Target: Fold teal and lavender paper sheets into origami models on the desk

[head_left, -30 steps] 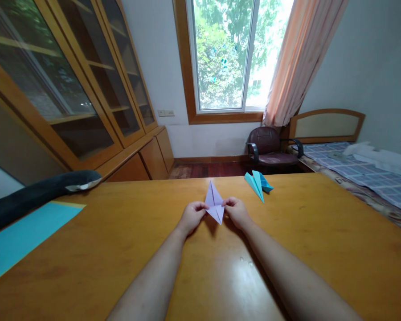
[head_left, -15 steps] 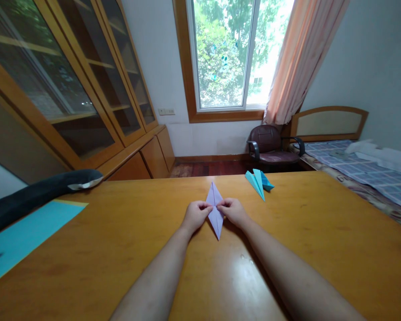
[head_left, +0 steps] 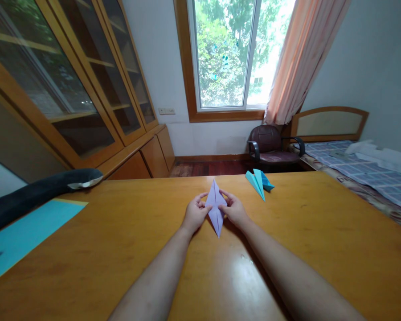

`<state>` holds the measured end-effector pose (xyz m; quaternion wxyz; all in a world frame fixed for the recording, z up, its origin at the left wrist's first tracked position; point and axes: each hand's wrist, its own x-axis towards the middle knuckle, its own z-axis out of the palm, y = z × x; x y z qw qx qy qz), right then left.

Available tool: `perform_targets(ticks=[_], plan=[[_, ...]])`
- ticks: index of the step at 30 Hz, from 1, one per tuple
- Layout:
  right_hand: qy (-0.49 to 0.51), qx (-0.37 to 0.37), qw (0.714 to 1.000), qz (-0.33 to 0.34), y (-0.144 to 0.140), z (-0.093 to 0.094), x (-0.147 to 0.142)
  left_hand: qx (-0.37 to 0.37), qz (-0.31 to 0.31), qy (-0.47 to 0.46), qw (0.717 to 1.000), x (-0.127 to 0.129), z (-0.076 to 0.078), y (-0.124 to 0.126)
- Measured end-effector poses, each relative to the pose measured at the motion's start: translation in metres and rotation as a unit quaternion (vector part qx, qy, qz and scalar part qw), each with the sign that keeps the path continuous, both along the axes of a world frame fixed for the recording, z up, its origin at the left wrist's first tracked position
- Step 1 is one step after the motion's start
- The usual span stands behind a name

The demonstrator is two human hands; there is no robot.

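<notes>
bare wooden table (head_left: 321, 240) right of hands, teal paper plane (head_left: 259, 183) beyond, blue sheet (head_left: 23, 232) far left

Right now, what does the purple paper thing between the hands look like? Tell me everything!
The purple paper is pale lilac, folded into a long, thin kite or diamond shape with sharp points at both ends. A crease runs down its middle, and folded flaps meet along it. It lies on the shiny wooden table, one point facing the window. The left hand and right hand pinch its two sides.

Glossy wooden table (head_left: 321, 249); on it lilac folded paper (head_left: 215, 209), teal paper plane (head_left: 259, 183), blue sheet (head_left: 23, 234), dark plush (head_left: 36, 191)
</notes>
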<state>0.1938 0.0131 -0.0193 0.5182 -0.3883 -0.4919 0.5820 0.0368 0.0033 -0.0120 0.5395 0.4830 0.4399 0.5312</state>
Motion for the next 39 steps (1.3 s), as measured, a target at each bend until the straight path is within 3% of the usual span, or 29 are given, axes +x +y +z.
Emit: perform_targets(ticks=[9, 26, 34, 39], plan=[[-0.014, -0.007, 1.000, -0.001, 0.002, -0.004, 0.001, 0.001, 0.001, -0.014, 1.000, 0.000, 0.004, -0.002], [-0.005, 0.009, 1.000, -0.019, -0.002, 0.009, 0.000, 0.009, 0.009, -0.030, 0.999, 0.000, 0.003, -0.002], [-0.052, 0.003, 0.999, -0.009, -0.002, 0.009, 0.003, 0.002, -0.002, -0.016, 1.000, -0.002, 0.004, -0.002], [-0.119, -0.013, 0.993, -0.004, -0.002, 0.011, 0.005, 0.023, 0.000, 0.053, 0.998, -0.006, 0.002, 0.001]])
